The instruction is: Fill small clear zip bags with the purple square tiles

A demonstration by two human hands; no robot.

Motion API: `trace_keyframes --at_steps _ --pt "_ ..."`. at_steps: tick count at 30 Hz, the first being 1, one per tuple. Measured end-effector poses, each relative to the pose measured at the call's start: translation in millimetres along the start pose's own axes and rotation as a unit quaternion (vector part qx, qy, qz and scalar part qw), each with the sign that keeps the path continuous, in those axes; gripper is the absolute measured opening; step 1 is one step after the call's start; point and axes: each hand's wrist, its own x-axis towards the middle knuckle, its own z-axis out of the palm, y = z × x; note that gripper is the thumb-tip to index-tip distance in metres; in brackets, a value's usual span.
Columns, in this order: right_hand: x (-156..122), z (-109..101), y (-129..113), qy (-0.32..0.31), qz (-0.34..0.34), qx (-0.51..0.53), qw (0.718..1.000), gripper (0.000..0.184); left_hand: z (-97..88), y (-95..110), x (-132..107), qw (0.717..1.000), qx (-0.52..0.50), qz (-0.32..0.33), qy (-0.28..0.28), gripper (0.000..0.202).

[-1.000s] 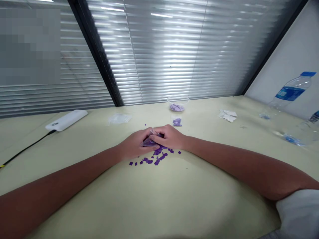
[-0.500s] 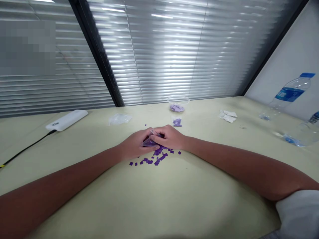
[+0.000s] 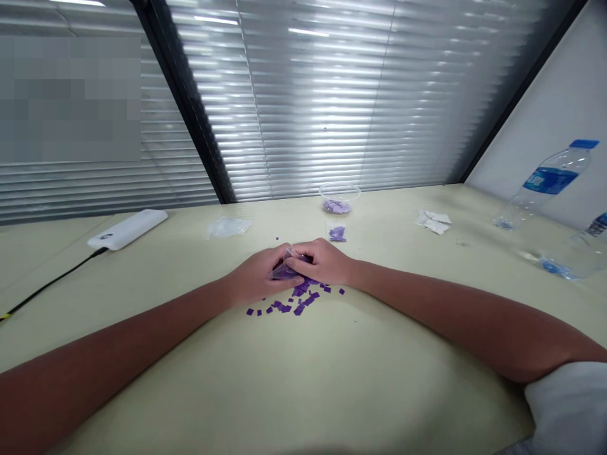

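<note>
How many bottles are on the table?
2: a blue-capped bottle on the right of the table, and a second bottle nearer, cut off by the picture's edge. Others may be out of frame.

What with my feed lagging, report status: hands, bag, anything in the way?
Left hand and right hand both holding clear bag. Purple shows through it, part hidden. Loose purple squares close by, on the near side.

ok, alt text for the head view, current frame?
The left hand and right hand hold a clear plastic bag by loose purple squares scattered on a pale table. Beyond them sit a small purple packet and a clear tub of paler bits.
</note>
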Motion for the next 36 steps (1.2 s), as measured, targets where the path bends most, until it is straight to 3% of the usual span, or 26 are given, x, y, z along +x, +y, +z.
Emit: trace_keyframes --at_steps 36 --pt "-0.3 -0.7 -2.2 -0.001 0.002 0.004 1.000 0.036 1.2 -2.6 0.7 1.000 0.004 0.015 0.011 0.041"
